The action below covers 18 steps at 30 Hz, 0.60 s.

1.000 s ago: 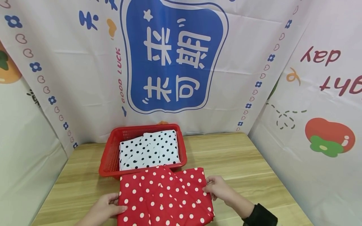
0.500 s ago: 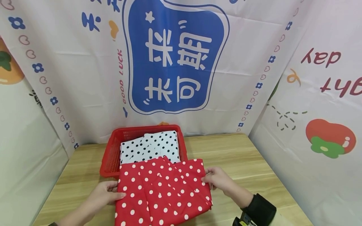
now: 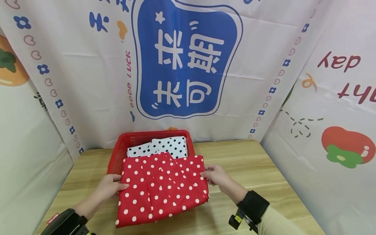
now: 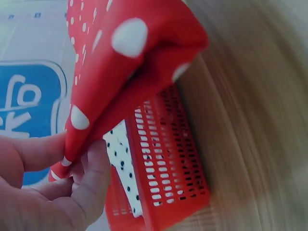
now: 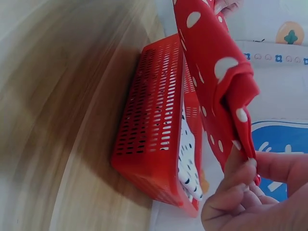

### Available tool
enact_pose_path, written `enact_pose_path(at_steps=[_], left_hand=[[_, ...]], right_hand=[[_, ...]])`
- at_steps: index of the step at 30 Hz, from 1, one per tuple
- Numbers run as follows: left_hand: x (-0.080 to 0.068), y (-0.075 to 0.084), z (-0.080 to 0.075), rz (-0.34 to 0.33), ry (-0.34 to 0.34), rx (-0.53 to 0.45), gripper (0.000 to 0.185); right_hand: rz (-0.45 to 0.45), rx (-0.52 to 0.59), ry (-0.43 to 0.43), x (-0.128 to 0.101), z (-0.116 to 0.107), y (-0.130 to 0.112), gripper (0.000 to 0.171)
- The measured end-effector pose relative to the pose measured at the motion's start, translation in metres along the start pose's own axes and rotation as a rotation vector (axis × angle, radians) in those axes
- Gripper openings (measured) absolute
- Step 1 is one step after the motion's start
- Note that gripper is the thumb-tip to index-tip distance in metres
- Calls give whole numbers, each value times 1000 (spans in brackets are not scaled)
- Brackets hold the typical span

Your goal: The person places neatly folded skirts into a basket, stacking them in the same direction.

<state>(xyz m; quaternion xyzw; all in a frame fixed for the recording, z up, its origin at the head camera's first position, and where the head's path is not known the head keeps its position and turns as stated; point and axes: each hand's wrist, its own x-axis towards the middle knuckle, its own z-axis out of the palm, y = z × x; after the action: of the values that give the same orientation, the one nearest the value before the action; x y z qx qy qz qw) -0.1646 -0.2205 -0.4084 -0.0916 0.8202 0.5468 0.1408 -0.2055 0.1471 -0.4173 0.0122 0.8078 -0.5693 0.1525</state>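
Note:
A folded red cloth with white dots (image 3: 161,186) is held up between both hands in the head view. My left hand (image 3: 110,186) pinches its left edge, thumb on top and fingers beneath. On the opposite edge my right hand (image 3: 215,176) pinches it the same way. The cloth overlaps the front of a red plastic basket (image 3: 116,156), and both wrist views show it raised above the rim. Inside the basket lies a folded white cloth with black dots (image 3: 173,145), its front part hidden behind the red cloth.
The basket stands on a wood-grain table (image 3: 252,173), close to its back edge. A white printed curtain (image 3: 102,81) hangs behind, and similar white sheets close off both sides. Each wrist wears a black strap with a camera.
Both hands have moved the red dotted cloth forward and up, from in front of the basket to over its front part. More of the white dotted cloth is now covered.

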Motion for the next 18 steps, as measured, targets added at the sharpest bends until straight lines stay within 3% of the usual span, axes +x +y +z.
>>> enact_pose_path(at_steps=[6,18], left_hand=[[17,-1,-5,29,31,22,46],[38,2,-17,-1,87,30,46]], right_hand=[[6,19,43,18,7,-4,20],[37,37,31,44,13,-10,25]])
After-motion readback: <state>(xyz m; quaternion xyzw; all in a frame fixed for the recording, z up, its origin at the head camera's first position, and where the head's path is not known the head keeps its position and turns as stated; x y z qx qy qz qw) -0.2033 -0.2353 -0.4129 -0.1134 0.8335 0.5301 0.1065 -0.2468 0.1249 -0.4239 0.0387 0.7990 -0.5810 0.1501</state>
